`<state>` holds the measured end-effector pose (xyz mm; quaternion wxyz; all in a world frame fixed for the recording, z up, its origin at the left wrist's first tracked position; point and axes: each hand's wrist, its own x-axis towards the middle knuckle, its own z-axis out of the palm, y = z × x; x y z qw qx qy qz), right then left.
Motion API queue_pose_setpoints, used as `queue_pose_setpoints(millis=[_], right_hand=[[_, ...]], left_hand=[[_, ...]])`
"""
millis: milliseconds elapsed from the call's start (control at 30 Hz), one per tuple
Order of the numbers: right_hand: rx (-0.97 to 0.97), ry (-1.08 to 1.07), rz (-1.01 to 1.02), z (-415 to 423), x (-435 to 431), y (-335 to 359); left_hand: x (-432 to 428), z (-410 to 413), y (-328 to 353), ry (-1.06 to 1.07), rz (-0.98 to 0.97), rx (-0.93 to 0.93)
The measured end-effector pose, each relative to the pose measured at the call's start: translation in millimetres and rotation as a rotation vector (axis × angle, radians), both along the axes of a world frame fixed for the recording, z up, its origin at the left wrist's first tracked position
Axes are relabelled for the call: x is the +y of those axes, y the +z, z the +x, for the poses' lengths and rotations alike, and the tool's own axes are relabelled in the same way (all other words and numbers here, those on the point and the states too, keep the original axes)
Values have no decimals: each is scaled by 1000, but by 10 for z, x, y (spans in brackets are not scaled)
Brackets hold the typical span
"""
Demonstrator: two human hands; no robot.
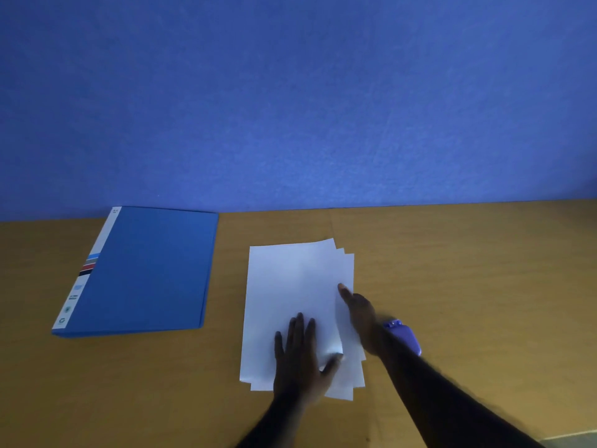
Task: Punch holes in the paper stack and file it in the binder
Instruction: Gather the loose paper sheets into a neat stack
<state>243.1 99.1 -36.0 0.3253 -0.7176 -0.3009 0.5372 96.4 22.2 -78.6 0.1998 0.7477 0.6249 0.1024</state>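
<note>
**Head view: items as they are lying before you**

1. Paper stack (290, 286): one. It is made of thin, matte white rectangular sheets and is lying flat on the table at centre, directly in front of you. The sheets are fanning out of square. Three separate corners are showing at the far right, and more stepped edges are showing along the near side.

2. Your left hand (298, 360): one. It is lying palm down on the near part of the stack, with four fingers straight and slightly spread and the thumb sticking out to the right. It is pressing the top sheet flat.

3. Your right hand (360, 315): one. It is resting at the stack's right edge, with one digit stretching forward along the paper. The top sheet's edge is hiding the other fingers, so you cannot tell whether they are pinching it.

4. Hole punch (405, 336): one. It is small, rounded and made of glossy lavender plastic. It is sitting on the table just right of the stack, partly hidden behind your right wrist.

5. Binder (142, 273): one. It is a flat blue rectangular cover, lying closed well to the left of the stack. A white strip is running down its left side, carrying small blue, grey, red and black bars.

6. Table (468, 270): one. It is a smooth tan surface bearing everything listed.

7. Wall (290, 92): one. It is blue and finely textured, and is standing behind the table.
</note>
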Motion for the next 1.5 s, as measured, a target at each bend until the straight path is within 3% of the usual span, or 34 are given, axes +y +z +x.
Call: queue_pose_setpoints(millis=[200, 267, 367, 433, 533, 600, 667, 800, 900, 1033, 1300, 1500], right_hand=[[-136, 102, 16, -93, -121, -31], [-103, 86, 9, -84, -130, -48], [-85, 95, 105, -70, -162, 27], [-47, 104, 194, -47, -200, 121], [5, 98, 315, 1, -227, 284], [55, 96, 369, 25, -227, 411], [92, 108, 407, 46, -199, 520], [44, 128, 446, 66, -137, 754], [-43, 134, 459, 45, -113, 882], [9, 56, 482, 18, -170, 970], [-60, -25, 508, 54, -237, 870], [0, -87, 608, 49, -219, 942]], left_hand=[[-1, 57, 112, -38, -64, -91], [85, -80, 192, 69, -135, -237], [223, -428, 330, 340, -35, -492], [397, -667, 427, 501, -20, -548], [805, -995, 562, 667, -273, -731], [984, -1153, 648, 617, -415, -907], [1035, -1176, 848, 437, -369, -989], [1037, -996, 1295, 300, -95, -1063], [940, -860, 1395, 273, 7, -1065], [768, -723, 1493, 281, 148, -1118], [752, -698, 1521, 248, 196, -987], [676, -669, 1529, 207, 223, -1036]])
